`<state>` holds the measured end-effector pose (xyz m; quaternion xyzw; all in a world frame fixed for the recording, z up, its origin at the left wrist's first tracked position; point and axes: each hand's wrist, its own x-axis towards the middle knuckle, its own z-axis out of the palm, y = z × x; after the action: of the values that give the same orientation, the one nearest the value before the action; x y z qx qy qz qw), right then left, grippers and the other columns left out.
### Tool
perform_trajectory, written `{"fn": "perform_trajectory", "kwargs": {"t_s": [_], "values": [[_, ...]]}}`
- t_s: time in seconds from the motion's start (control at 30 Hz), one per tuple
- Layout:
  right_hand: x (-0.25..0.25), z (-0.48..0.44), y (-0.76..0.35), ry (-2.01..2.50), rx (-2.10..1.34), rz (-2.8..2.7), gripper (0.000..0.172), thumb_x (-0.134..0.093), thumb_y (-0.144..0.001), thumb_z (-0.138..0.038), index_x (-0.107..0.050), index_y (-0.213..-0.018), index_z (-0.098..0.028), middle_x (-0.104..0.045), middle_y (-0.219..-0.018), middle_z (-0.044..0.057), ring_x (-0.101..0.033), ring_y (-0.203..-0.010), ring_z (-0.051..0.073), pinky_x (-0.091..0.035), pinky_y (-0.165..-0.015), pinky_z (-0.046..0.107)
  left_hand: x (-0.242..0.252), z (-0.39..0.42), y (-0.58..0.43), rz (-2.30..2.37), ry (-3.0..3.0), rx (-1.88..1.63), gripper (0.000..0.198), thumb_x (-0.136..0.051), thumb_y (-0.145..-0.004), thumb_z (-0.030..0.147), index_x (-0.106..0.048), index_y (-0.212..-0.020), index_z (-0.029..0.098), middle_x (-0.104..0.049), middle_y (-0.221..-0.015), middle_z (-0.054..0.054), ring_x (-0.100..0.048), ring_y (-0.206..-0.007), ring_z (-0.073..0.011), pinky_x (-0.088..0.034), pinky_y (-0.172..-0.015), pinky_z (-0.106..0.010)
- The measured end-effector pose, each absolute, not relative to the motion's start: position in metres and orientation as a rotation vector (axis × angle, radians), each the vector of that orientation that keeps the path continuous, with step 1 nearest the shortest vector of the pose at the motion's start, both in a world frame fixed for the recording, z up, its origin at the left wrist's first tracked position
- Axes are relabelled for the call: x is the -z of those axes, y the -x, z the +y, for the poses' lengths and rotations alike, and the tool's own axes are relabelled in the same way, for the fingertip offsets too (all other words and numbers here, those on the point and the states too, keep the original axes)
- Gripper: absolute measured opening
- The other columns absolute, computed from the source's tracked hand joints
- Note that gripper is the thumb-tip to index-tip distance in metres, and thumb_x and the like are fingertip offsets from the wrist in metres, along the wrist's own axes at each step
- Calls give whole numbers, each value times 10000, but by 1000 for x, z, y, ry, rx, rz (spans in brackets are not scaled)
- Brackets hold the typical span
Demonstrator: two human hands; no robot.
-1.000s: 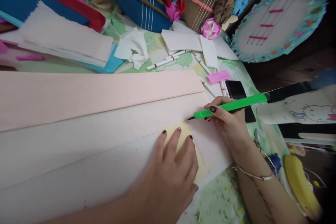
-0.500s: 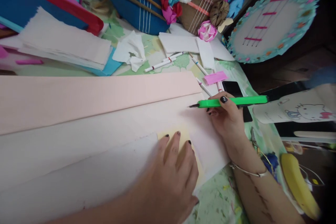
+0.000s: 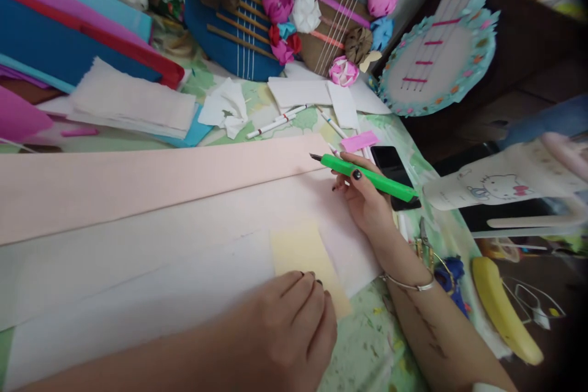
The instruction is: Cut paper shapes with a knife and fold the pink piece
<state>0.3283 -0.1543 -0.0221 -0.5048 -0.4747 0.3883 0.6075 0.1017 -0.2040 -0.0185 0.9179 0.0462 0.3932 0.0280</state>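
In my right hand [image 3: 367, 196] is a slim green craft knife [image 3: 367, 179], its dark tip pointing left over the edge of a folded pale pink sheet [image 3: 174, 180]. Thumb and fingers grip its middle. White paper [image 3: 220, 208] lies below that sheet, with another white sheet [image 3: 160, 285] overlapping it. My left hand [image 3: 294, 324] rests at the lower edge of a pale yellow paper piece [image 3: 298, 245]. Its fingers are curled and close together; what is under them, if anything, is hidden.
Behind stand paper-decorated instrument models, one blue [image 3: 229, 43] and one turquoise-rimmed [image 3: 441, 67]. Coloured folded paper [image 3: 73, 43] is stacked at left. A phone [image 3: 390, 162], scissors [image 3: 425, 239], a white tumbler [image 3: 496, 187] and a yellow case [image 3: 503, 312] lie at right.
My right hand has shifted left and tilted the knife, raising its tip toward the pink sheet. My left hand has drawn back toward me, its fingers curling off the yellow paper. The view has shifted.
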Motion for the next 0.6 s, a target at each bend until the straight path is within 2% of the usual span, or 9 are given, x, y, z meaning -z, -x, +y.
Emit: {"fn": "perform_trajectory", "kwargs": {"t_s": [0.1, 0.2, 0.27, 0.37, 0.5, 0.6], "values": [[22, -155, -323, 1187, -820, -1101, 287, -650, -837, -341, -649, -1120, -291, -666, -1083, 30, -604, -712, 120, -535, -682, 302, 14, -198, -99, 98, -2810, -1336, 185, -657, -753, 145, -697, -878, 15, -729, -811, -160, -704, -772, -277, -617, -690, -389], [14, -155, -315, 1167, -797, -1084, 324, -628, -856, -371, -602, -1161, -265, -707, -945, 30, -635, -716, 132, -527, -668, 291, 3, -190, -97, 118, -2840, -1483, 150, -670, -760, 105, -682, -873, 9, -720, -755, -140, -697, -725, -249, -596, -597, -344], [2, -156, -309, 1107, -844, -1101, 339, -604, -873, -390, -552, -1181, -257, -727, -877, 23, -618, -600, 112, -515, -611, 277, -9, -185, -94, 150, -2890, -1564, 114, -677, -767, 84, -670, -860, 19, -706, -702, -110, -683, -663, -217, -565, -537, -317], [-31, -162, -299, 984, -919, -1162, 303, -624, -860, -404, -507, -1096, -252, -726, -756, -10, -616, -529, 113, -504, -564, 265, -29, -175, -83, 260, -3006, -1636, 78, -678, -782, 73, -647, -851, 54, -688, -655, -64, -648, -568, -174, -520, -506, -299], [-85, -196, -273, 757, -1003, -1219, 206, -616, -886, -343, -451, -978, -261, -709, -740, -26, -633, -585, 107, -512, -608, 250, -44, -152, -59, 628, -3043, -1638, 44, -617, -847, 133, -643, -817, 150, -665, -606, 10, -599, -514, -120, -430, -496, -250], [-99, -248, -249, 587, -1147, -1176, 213, -579, -909, -372, -389, -965, -291, -650, -701, -59, -648, -632, 118, -538, -637, 262, -45, -123, -36, 1152, -2864, -1423, 248, -498, -906, 263, -666, -753, 164, -621, -543, 22, -543, -480, -103, -370, -484, -226]]}}
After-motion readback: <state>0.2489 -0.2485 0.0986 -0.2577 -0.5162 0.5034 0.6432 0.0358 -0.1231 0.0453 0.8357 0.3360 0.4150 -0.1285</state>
